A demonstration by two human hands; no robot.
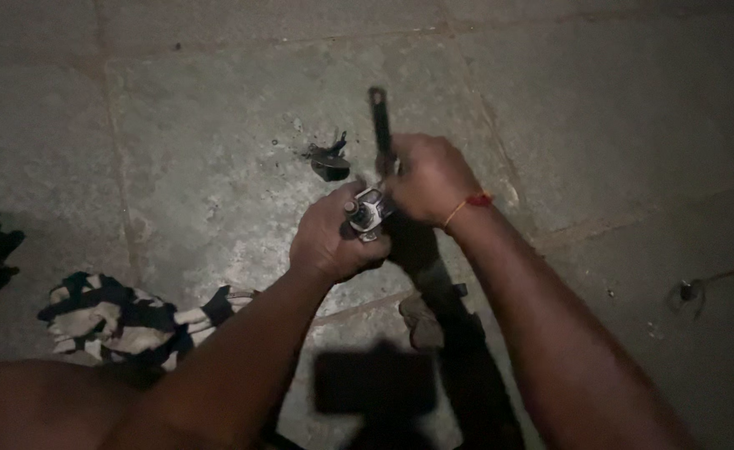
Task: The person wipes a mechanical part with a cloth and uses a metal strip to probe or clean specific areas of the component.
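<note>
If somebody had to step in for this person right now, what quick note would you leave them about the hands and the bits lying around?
Left hand: closed around a small metal part, held above the stone floor.
Right hand: gripping a dark wrench, its handle pointing away from the person and its head at the metal part.
Nearby: a small dark piece lies on the floor just beyond the hands; a patterned cloth lies to the left.
Done or left: wrench and part are together in hand; how far the work has gone cannot be told in this dim light.
</note>
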